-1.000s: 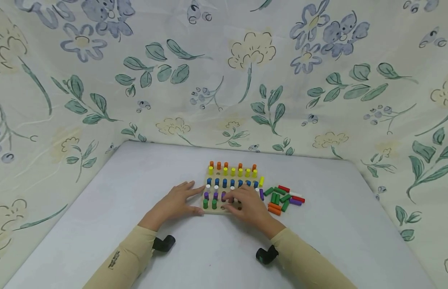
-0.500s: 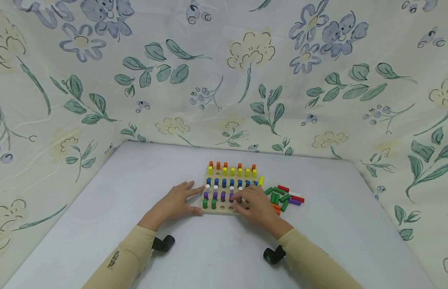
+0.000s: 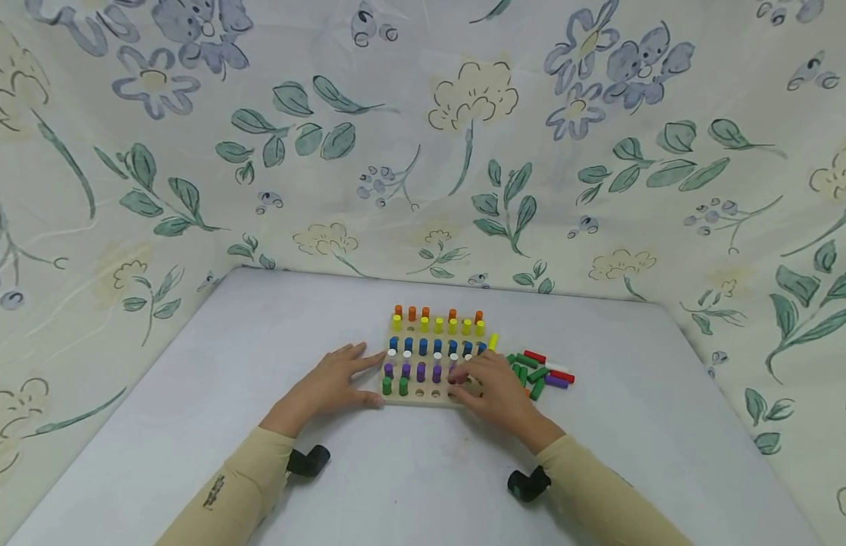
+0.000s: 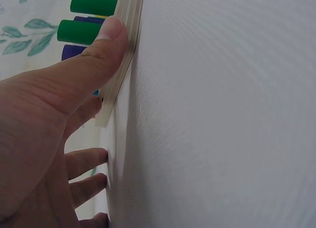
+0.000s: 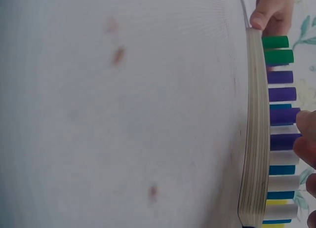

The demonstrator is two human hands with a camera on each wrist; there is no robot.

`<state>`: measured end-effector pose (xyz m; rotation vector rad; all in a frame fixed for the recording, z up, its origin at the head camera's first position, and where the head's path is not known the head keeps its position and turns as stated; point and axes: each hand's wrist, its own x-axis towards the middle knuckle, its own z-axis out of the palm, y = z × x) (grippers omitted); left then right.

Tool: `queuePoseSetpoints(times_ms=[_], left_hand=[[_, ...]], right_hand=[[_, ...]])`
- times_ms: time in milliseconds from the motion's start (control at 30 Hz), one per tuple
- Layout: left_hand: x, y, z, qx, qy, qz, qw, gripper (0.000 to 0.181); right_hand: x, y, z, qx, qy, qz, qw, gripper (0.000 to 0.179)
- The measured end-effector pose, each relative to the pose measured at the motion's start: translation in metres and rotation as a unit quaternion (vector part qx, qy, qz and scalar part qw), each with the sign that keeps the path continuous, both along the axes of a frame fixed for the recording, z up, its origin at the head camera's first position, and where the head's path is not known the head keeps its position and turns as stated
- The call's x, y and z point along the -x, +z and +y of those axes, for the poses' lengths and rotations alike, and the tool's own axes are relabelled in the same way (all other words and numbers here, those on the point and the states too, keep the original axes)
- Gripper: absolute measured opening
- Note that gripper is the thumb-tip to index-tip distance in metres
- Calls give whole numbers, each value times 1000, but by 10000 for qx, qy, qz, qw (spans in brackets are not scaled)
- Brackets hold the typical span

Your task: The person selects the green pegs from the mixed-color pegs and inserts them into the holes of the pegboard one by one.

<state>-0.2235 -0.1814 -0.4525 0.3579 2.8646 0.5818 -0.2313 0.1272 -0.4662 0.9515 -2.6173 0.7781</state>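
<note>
A wooden pegboard (image 3: 423, 402) holds rows of coloured pegs, orange at the back, then yellow, blue, white, purple and green. My left hand (image 3: 330, 379) rests at its left side, thumb against the near corner and forefinger on the left edge. In the left wrist view its thumb (image 4: 112, 33) lies by the green pegs (image 4: 79, 32), with the other fingers spread. Over the front right of the board, my right hand (image 3: 491, 387) has curled fingers. Its thumb and forefinger pinch a purple peg (image 5: 284, 142) standing in the board.
Loose green pegs (image 3: 537, 374), red pegs (image 3: 562, 376) and a purple peg (image 3: 556, 382) lie right of the board, partly behind the right hand. A yellow peg (image 3: 493, 341) leans by the right edge. The white table (image 3: 293, 318) meets a flowered cloth (image 3: 396, 152).
My right hand has moved right along the purple row, uncovering purple pegs and front-row holes. The left hand has stayed at the board's left edge.
</note>
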Motion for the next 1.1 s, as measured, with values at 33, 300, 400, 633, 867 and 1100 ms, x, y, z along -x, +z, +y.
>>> queuePoseSetpoints(times_ms=[33,300,400,633,867,1100], left_hand=[[0,0,0,11,1,11,10000,90],[0,0,1,21,25,-2,10000,89],[0,0,1,9,36,-4,10000,89],[-1,1,0,-32,28,15,10000,89],[-1,0,1,-32,39,-4,10000,89],[0,0,0,-15,54,1,10000,89]], right_hand=[[0,0,1,-35,-51,-49,10000,12],[1,0,9,-255,-357,-259,9987,14],[2,-1,14,-145,-347,-215,9991,13],[3,-2,26,-36,-424,-297,9987,16],[3,-2,41,10,-547,-256,9982,17],[6,-2,54,76,-669,-285,9973,19]])
